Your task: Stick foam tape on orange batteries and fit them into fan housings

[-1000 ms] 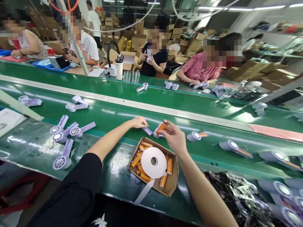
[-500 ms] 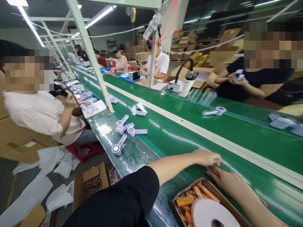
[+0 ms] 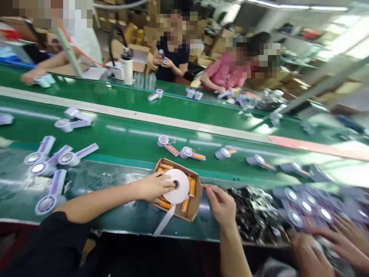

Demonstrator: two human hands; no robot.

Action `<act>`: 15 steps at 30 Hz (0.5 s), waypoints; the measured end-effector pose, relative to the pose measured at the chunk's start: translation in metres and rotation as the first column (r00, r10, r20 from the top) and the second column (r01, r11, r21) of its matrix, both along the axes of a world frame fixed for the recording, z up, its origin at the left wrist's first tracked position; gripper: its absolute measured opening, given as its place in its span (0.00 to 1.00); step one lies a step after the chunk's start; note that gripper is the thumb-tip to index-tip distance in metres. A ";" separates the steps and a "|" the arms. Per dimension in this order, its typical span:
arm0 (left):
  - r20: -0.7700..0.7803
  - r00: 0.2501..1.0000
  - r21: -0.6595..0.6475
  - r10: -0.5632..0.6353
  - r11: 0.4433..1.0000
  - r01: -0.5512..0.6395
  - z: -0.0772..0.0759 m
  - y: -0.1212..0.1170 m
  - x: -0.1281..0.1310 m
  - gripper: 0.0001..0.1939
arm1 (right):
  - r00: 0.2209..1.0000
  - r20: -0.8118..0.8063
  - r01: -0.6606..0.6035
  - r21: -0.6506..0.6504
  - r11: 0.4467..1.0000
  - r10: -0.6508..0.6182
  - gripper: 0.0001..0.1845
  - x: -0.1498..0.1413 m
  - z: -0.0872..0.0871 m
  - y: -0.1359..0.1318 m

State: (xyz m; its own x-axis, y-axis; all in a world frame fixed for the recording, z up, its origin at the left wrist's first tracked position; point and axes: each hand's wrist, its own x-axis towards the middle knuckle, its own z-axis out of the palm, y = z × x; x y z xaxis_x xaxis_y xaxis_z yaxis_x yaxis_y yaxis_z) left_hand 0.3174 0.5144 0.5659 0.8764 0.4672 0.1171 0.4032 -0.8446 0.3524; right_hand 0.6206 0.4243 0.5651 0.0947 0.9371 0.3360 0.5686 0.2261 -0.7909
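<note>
My left hand (image 3: 154, 187) lies over the left side of a small cardboard box (image 3: 197, 200), fingers stretched out onto a white tape roll (image 3: 182, 184). Orange cylindrical batteries (image 3: 192, 187) lie in the box, partly under the roll. From the roll a loose strip of tape (image 3: 165, 223) hangs toward the bench's front edge. Just right of the box, my right hand (image 3: 223, 206) is closed in a pinch by the box wall. Whatever sits between its fingertips is too small and blurred to name.
Several lilac handheld fan bodies (image 3: 47, 202) lie at left; others with orange batteries (image 3: 187, 152) line the green conveyor (image 3: 129, 144). A dark pile of shiny parts (image 3: 256, 215) sits right, beside a neighbour's hands (image 3: 319, 246). Co-workers sit across the belt.
The view has swung right. My hands, earlier together over the belt with something reddish at the right fingers, are now apart: left on the tape roll, right beside the box.
</note>
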 end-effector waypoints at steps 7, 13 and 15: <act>-0.152 0.984 0.001 -0.092 0.996 0.093 0.014 0.014 0.020 0.23 | 0.970 -0.172 0.150 -0.123 0.981 -0.170 0.18 -0.019 0.000 -0.040; 0.203 0.975 0.211 0.092 0.968 -0.135 0.034 0.004 -0.020 0.24 | 0.942 -0.333 -0.109 -0.411 0.905 -0.038 0.23 -0.068 0.024 -0.041; 0.319 0.935 0.174 0.153 0.961 -0.216 0.021 0.003 -0.033 0.22 | 0.919 -0.371 -0.301 -0.431 0.851 0.137 0.21 -0.090 0.018 -0.038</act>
